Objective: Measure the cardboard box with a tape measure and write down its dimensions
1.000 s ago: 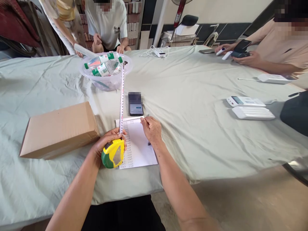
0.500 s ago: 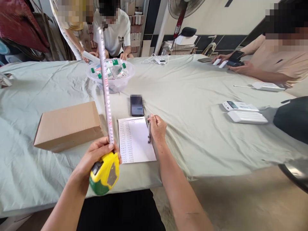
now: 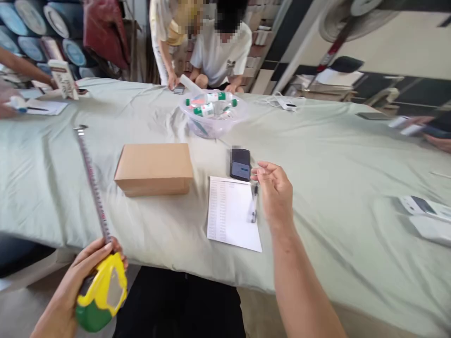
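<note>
My left hand (image 3: 72, 286) is closed around a yellow and green tape measure (image 3: 103, 293), low at the left and off the table's near edge. Its blade (image 3: 92, 180) runs up and away, and the hook end hangs over the cloth at the left. My right hand (image 3: 275, 191) hovers with its fingers loosely apart and nothing in them. It is just right of a printed sheet (image 3: 230, 213) and above a pen (image 3: 253, 209) lying on that sheet's right edge. A dark phone (image 3: 240, 164) lies beyond the sheet. A closed cardboard box (image 3: 154, 168) sits to the left.
A pale green cloth covers the long table (image 3: 334, 155). A clear bowl (image 3: 212, 126) of bottles stands behind the box. Two people work at the far side, and another person's arm reaches in at far left. White devices (image 3: 424, 211) lie at the right, a power strip (image 3: 287, 104) at the back.
My left hand has swung the tape measure down and to the left, the blade now leaning over the table's left part. My right hand has lifted off the pen, and the view has turned left.
</note>
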A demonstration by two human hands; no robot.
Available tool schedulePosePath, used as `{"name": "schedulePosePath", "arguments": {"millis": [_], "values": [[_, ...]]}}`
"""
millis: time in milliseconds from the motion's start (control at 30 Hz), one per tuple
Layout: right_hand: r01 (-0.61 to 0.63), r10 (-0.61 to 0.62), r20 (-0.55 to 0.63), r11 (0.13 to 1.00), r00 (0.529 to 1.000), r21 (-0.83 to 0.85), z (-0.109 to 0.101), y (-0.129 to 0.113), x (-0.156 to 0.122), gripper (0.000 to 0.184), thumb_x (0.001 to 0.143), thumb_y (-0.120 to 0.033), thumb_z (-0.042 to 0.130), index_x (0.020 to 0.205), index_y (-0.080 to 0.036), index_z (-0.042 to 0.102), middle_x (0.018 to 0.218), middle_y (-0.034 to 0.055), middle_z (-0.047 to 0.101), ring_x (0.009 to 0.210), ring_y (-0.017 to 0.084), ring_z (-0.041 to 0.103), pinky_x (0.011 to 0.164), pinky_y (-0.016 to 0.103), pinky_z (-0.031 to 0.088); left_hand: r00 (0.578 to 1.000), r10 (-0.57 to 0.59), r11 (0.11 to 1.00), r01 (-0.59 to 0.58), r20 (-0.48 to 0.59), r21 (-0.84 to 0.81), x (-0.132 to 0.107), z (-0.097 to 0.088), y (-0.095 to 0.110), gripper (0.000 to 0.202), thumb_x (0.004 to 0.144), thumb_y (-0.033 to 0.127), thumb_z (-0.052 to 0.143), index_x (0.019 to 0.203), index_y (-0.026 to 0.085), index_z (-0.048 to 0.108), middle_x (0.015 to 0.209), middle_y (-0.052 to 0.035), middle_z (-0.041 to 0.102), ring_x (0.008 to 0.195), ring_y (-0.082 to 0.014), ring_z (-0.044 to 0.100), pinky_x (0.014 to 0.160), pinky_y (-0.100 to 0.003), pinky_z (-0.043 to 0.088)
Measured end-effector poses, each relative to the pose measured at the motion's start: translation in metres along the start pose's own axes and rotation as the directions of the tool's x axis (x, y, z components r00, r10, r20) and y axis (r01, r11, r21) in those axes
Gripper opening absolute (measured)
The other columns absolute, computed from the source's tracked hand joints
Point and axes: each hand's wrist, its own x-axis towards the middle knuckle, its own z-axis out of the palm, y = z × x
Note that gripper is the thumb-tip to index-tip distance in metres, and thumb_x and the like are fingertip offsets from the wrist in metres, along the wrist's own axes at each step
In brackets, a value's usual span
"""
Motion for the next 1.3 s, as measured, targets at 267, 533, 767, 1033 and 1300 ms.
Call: {"name": "schedulePosePath", "arguments": {"millis": [267,533,767,1033,1300], "values": [[-0.233,0.218,0.560,0.971,0.800,-0.045,0.114,-0.038,0.025,0.101,0.076,-0.068,0.070,0.158,-0.031,0.024,0.158,0.0196,0.039,0.136,0.035,0.052,0.100,0.057,0.051,0.919,-0.047,0.996,0.012,0.391,0.092,-0.004,0.030,-0.033,0.033,0.074,0.044,0.082,0.080,0.015,0.068,0.071,-0.0055,0.069,0.068,-0.0215,0.070,0.064,-0.028,0.054],[-0.278,0.194,0.566,0.958,0.802,0.065,0.175,-0.022,0.010,0.109,0.073,-0.047,0.078,0.160,-0.025,0.017,0.157,0.0142,0.043,0.134,0.029,0.055,0.107,0.050,0.051,0.885,-0.042,0.977,-0.061,0.465,0.204,-0.004,0.022,-0.041,0.033,0.082,0.047,0.075,0.083,0.015,0.067,0.085,-0.0098,0.073,0.070,-0.0193,0.069,0.064,-0.026,0.051],[-0.038,0.002,0.418,0.996,0.908,0.076,0.146,-0.033,-0.046,0.093,0.085,-0.045,0.066,0.160,-0.029,0.014,0.168,0.0082,0.022,0.153,0.027,0.027,0.124,0.052,0.030,0.890,-0.043,0.972,-0.069,0.455,0.227,-0.012,0.034,-0.041,0.037,0.077,0.050,0.076,0.085,0.016,0.063,0.080,-0.0085,0.073,0.064,-0.0183,0.068,0.060,-0.026,0.049],[0.157,-0.142,0.371,0.988,0.918,-0.011,0.135,-0.042,-0.078,0.085,0.094,-0.043,0.054,0.161,-0.028,0.003,0.171,0.0071,0.005,0.159,0.022,0.006,0.129,0.053,0.013,0.905,-0.059,0.940,-0.092,0.421,0.330,-0.022,0.046,-0.037,0.033,0.076,0.046,0.073,0.080,0.017,0.060,0.073,-0.0068,0.071,0.060,-0.0172,0.065,0.058,-0.025,0.048],[0.183,-0.169,0.357,0.983,0.919,-0.007,0.136,-0.038,-0.077,0.086,0.094,-0.042,0.054,0.161,-0.033,0.002,0.171,0.0042,0.006,0.159,0.025,0.008,0.128,0.057,0.014,0.938,-0.003,0.874,-0.166,0.348,0.456,-0.017,0.033,-0.042,0.026,0.081,0.042,0.069,0.077,0.018,0.063,0.070,-0.0068,0.070,0.062,-0.0185,0.065,0.058,-0.025,0.047]]}}
